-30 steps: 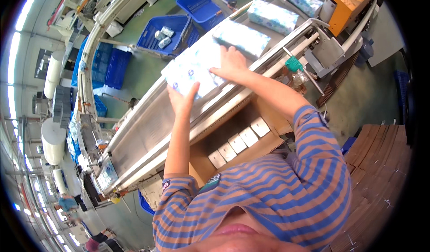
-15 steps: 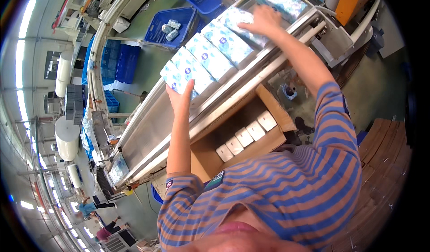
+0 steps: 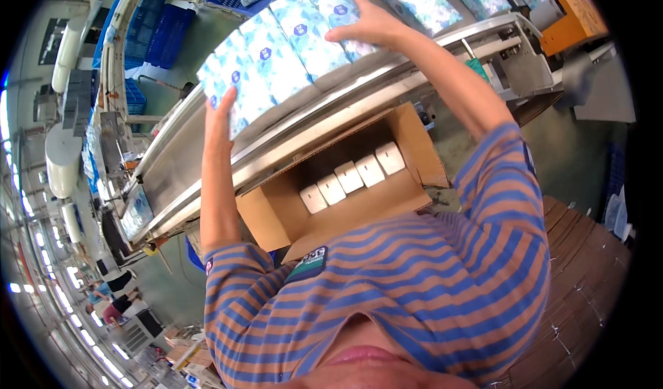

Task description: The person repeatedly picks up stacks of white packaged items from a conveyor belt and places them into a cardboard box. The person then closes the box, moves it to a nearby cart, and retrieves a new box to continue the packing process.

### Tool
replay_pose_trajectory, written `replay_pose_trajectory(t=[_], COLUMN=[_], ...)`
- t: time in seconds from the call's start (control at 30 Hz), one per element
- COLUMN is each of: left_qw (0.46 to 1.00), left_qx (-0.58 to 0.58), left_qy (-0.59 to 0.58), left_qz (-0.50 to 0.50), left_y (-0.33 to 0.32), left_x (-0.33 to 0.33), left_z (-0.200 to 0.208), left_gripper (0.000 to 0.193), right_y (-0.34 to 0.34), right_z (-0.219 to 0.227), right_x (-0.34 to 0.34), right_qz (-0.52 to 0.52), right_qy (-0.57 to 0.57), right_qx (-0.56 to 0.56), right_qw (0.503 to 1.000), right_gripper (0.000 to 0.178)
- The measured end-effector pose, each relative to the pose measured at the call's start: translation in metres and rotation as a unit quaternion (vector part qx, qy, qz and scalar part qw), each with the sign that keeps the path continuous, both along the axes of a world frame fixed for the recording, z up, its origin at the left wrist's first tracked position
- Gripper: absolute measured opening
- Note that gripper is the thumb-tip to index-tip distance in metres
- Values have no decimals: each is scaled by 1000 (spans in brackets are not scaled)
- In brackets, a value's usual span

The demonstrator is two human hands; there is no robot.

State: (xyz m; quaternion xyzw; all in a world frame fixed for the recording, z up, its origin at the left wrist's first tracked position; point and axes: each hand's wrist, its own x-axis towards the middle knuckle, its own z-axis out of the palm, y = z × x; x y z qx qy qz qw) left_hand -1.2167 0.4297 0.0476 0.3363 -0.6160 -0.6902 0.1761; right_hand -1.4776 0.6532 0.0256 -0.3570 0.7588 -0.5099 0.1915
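1. Five blue-and-white wrapped packs (image 3: 269, 61) stand side by side on the conveyor (image 3: 176, 150), upper centre of the frame; half a second ago the row sat lower and further right in view.
2. The left hand (image 3: 219, 116) is at the row's left end, as before, its thumb raised against the end pack; its other fingers are mostly hidden, so how tightly they close cannot be told.
3. The right hand (image 3: 376, 26), then blurred at the upper right, now shows clearly against the row's right-end pack, thumb spread wide from the fingers and touching it, without a closed grip.
4. More loose packs (image 3: 416, 3) now show towards the upper right corner.
5. The open carton (image 3: 262, 216), lower centre, contains the same five white blocks (image 3: 349, 177).
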Motion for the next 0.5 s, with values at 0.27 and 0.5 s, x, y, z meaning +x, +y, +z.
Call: replay_pose_trajectory(t=[0.27,0.5], left_qw=[979,951], left_qx=[-180,130], left_qy=[-91,-275], left_qz=[-2,-60], left_y=[107,125], left_x=[149,171], left_z=[103,-29], left_gripper=[84,89], right_y=[122,125], right_z=[145,-24], right_x=[141,169], right_qz=[78,159], right_qy=[58,-233], right_qx=[85,381], right_qw=[992,881], right_gripper=[104,113])
